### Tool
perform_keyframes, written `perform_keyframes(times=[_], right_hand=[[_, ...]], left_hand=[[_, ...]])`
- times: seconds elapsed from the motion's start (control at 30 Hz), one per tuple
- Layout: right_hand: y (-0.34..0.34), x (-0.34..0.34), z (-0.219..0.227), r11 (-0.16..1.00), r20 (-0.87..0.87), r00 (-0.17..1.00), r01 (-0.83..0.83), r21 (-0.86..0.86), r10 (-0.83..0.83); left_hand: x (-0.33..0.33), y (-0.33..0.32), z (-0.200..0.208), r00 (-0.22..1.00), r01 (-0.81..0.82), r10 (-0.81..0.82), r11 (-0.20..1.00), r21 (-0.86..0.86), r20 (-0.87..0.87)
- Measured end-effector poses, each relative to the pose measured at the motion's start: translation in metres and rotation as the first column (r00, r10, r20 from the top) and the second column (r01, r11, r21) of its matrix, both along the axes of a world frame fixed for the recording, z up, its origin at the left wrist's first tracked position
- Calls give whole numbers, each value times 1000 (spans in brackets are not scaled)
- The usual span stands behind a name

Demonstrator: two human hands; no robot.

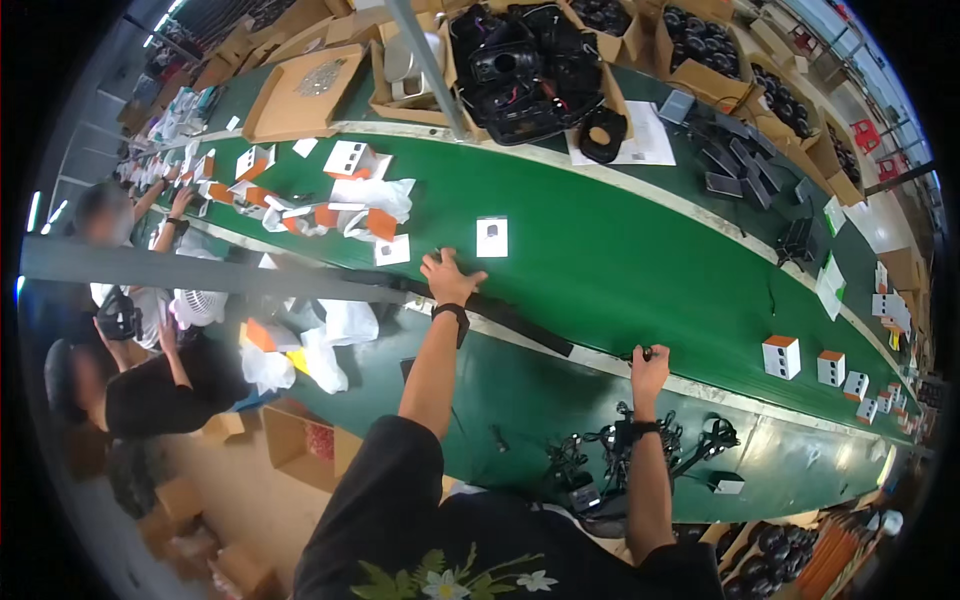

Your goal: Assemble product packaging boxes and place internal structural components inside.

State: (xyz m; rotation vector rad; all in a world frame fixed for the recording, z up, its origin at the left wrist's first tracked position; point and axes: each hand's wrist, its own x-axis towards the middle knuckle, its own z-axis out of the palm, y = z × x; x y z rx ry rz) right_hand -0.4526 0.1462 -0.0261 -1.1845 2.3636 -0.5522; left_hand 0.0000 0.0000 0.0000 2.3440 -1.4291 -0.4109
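My left hand (450, 278) rests at the near edge of the green conveyor belt (600, 270), fingers spread and nothing in them. Just beyond it lies a white card (492, 237) with a dark picture, and to its left a similar white card (392, 249). My right hand (650, 368) is closed at the belt's near edge, farther right. Something small and black shows at its fingers, too hidden to name. A long dark strip (525, 328) runs along the edge between both hands.
White-and-orange boxes (781, 357) stand on the belt at right; opened boxes and plastic bags (375, 198) lie at left. Tangled black cables (610, 450) cover the near bench. A carton of black housings (525, 70) stands beyond the belt. Co-workers (150, 390) sit at left, near a grey post (210, 268).
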Motion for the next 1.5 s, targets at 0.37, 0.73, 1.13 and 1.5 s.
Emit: perform_keyframes(times=[0.37, 0.73, 1.13, 1.5], right_hand=[[43, 71, 68, 951, 980, 150, 299, 81, -131], [1, 120, 102, 869, 985, 32, 478, 132, -167], [91, -50, 61, 880, 844, 436, 468, 85, -314], [149, -51, 66, 816, 797, 434, 565, 122, -420]], left_hand=[[-107, 30, 35, 836, 98, -302, 903, -419, -457], [-176, 114, 132, 567, 742, -736, 652, -160, -370], [-30, -16, -38, 972, -208, 212, 977, -53, 99], [-187, -31, -17, 999, 20, -3, 922, -387, 46]])
